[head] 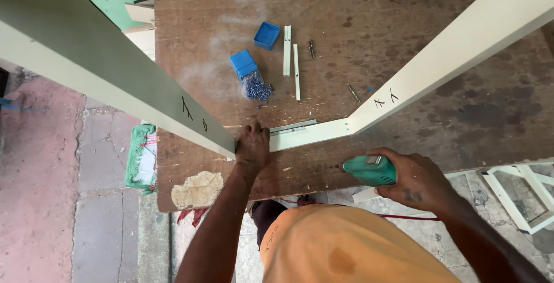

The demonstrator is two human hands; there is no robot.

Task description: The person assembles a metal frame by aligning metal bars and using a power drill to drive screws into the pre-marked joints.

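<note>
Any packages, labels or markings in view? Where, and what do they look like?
Blue box: top of bench, small, square, open.
Blue lid: beside it, tilted.
Bag of screws: below the lid, clear plastic.
Handwritten marks: black, on right cream bar; more on left bar.
No screens.

Matt painted frame [306, 136], scuffed wooden table [404, 40]

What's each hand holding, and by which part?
Right hand grips the green power drill around its rear body. Left hand presses on the cream frame at its corner joint.
</note>
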